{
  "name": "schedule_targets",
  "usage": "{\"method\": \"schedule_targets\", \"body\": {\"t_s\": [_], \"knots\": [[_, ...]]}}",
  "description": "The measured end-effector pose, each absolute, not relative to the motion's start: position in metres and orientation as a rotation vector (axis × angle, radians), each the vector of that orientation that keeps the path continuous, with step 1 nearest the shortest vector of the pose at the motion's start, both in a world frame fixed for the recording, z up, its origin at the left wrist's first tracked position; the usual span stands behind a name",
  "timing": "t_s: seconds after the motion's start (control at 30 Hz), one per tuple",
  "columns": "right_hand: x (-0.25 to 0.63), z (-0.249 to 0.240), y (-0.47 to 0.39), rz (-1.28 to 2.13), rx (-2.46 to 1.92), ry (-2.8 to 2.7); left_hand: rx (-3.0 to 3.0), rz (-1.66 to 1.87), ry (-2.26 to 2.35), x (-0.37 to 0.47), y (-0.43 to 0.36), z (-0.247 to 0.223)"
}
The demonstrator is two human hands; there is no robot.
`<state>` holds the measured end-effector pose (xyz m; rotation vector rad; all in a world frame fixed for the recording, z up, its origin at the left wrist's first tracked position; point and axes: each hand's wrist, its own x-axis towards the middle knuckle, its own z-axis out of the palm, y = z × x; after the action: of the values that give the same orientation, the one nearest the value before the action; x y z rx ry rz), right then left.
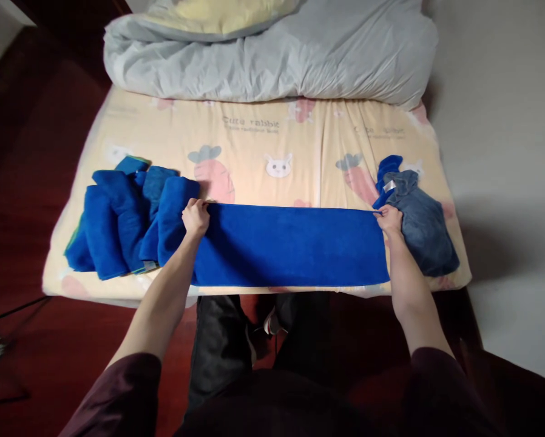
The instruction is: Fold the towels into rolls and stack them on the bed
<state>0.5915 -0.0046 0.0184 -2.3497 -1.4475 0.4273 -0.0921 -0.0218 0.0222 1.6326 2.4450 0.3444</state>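
one head view from above, forward and down onto the nearby bed (158, 130)

matt, soft-napped cloth towel (291, 246)

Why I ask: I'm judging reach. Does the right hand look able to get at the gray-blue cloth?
Probably yes: the gray-blue cloth lies beside the right hand, nothing seems to block it, though the hand's grip on the spread blue cloth would likely need releasing.
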Motion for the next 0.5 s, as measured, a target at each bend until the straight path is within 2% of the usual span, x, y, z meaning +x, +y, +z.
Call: {"method": "schedule_targets", "body": {"t_s": [0.13,0.23,0.33,0.4,0.5], "knots": [[0.572,0.022,-0.01,0.198,-2.381,-1.513,1.756,0.487,2.391,-0.079,-0.042,0.016],[0.536,0.02,-0.03,-0.045,-2.259,-1.705,1.992,0.582,2.154,-0.068,-0.067,0.004],[0.493,0.009,-0.059,0.039,-2.026,-2.077,2.12,0.518,1.951,-0.059,-0.087,-0.01],[0.473,-0.001,-0.073,0.16,-1.94,-2.244,2.095,0.482,1.973,-0.057,-0.091,-0.017],[0.47,-0.012,-0.074,0.21,-2.068,-2.173,2.04,0.477,2.055,-0.058,-0.087,-0.02]]}}
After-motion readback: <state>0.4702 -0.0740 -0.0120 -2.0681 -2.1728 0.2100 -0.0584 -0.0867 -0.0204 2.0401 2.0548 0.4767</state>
